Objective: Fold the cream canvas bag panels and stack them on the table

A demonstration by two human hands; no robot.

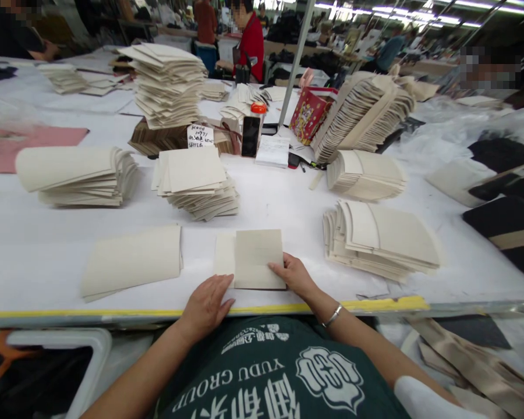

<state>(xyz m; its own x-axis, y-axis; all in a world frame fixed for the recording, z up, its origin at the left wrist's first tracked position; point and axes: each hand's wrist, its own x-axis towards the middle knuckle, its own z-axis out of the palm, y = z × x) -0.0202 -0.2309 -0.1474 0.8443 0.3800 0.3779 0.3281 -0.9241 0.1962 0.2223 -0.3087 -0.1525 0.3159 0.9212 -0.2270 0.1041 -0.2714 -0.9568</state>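
A small pile of cream fabric pieces (pixel 255 256) lies at the near edge of the white table (pixel 48 256). My left hand (pixel 207 304) rests flat on the table, fingers together, touching the pile's lower left corner. My right hand (pixel 293 273) lies on the pile's right lower corner, fingers extended on the top piece. A wider flat pile of cream pieces (pixel 133 262) sits to the left. A fanned stack of cream pieces (pixel 382 238) sits to the right.
More cream stacks stand behind: one at the left (pixel 76 174), one in the middle (pixel 196 183), a tall one (pixel 168 84), leaning ones at the right (pixel 362 116). A dark phone (pixel 250 136) and a red bag (pixel 310 113) stand mid-table. Other people work at the far side.
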